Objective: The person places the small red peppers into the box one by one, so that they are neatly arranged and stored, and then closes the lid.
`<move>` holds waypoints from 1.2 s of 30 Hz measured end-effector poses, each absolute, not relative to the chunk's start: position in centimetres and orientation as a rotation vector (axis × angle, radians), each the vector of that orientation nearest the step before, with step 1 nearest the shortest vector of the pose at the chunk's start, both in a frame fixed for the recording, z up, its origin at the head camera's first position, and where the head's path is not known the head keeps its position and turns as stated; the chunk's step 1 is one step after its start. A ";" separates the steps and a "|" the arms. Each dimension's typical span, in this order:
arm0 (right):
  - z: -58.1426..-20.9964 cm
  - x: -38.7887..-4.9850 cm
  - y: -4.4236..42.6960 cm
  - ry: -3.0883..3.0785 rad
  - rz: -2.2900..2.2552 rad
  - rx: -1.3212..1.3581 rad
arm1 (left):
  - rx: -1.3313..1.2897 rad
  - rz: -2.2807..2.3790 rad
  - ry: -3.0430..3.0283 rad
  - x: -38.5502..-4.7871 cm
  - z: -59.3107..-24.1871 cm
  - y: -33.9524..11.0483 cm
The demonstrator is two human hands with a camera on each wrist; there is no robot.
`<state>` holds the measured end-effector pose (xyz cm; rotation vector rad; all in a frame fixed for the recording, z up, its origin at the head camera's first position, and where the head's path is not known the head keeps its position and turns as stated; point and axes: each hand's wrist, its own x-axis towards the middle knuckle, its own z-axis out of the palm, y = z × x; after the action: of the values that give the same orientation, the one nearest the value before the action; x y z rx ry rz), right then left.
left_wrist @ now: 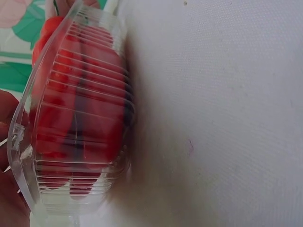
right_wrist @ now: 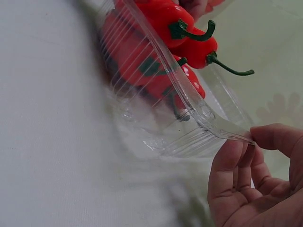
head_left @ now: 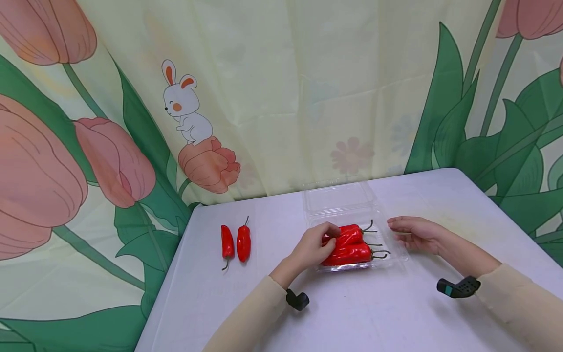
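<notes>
Several red peppers (head_left: 352, 254) lie in a clear plastic container (head_left: 398, 252), stems to the right. My left hand (head_left: 314, 244) curls its fingers and thumb round the left end of a pepper at the top of the pile; its exact hold is partly hidden. The left wrist view has this hand (left_wrist: 12, 189) beside the container wall (left_wrist: 52, 203), with peppers (left_wrist: 102, 99) behind the ribbed plastic. My right hand (head_left: 415, 234) is at the container's right side. In the right wrist view, that hand (right_wrist: 260, 184) pinches the rim corner (right_wrist: 236, 137) between thumb and fingers.
The container's clear lid (head_left: 338, 198) stands folded back behind it. Two loose red peppers (head_left: 227, 244) (head_left: 244, 243) lie to the left on the white tabletop (head_left: 198, 303). A patterned curtain (head_left: 272, 98) hangs behind the table.
</notes>
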<state>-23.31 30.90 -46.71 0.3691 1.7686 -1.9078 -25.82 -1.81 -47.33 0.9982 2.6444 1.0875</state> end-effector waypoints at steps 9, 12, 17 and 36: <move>-46.7 -23.3 30.9 1.765 -1.915 0.380 | 1.027 1.104 2.671 -26.2 -47.6 -2.0; -46.7 -23.2 30.9 1.765 -1.918 0.379 | 1.029 1.108 2.671 -26.2 -47.6 -2.1; -46.6 -23.1 30.8 1.755 -1.924 0.376 | 1.014 1.126 2.669 -26.2 -47.7 -2.1; -46.6 -23.2 30.9 1.723 -1.940 0.364 | 1.036 1.123 2.783 -26.3 -47.6 -3.5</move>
<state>-23.17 30.88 -46.60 0.3643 1.7234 -1.9397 -26.27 -3.53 -47.59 1.0364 2.7831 1.1228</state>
